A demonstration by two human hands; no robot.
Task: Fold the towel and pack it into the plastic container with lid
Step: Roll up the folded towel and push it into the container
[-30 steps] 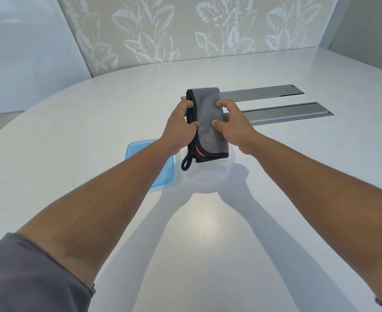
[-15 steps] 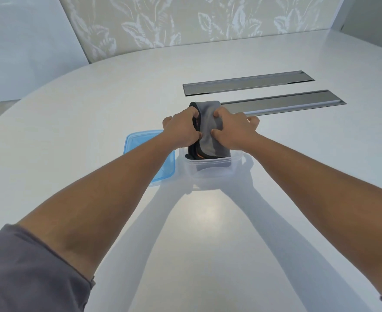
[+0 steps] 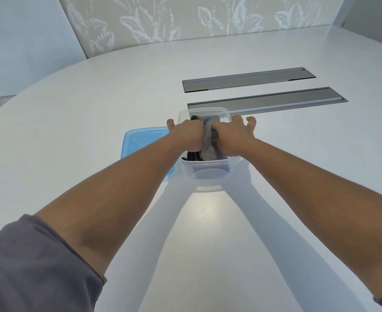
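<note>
Grey folded towel [image 3: 208, 144] sits inside the clear plastic container [image 3: 204, 171] on the white table [image 3: 95, 122], squeezed between both hands. The left hand [image 3: 189, 137] curls closed against its left side, and the right hand [image 3: 231, 137] presses its right side, outer fingers [image 3: 251, 121] spread over the rim. Just left of the container lies the blue lid [image 3: 140, 140].

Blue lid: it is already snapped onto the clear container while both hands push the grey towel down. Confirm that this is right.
Not quite. In the head view the blue lid lies flat on the table, to the left of the clear container, which is open. The rest holds: the left hand and right hand push the grey towel down into it.
</note>
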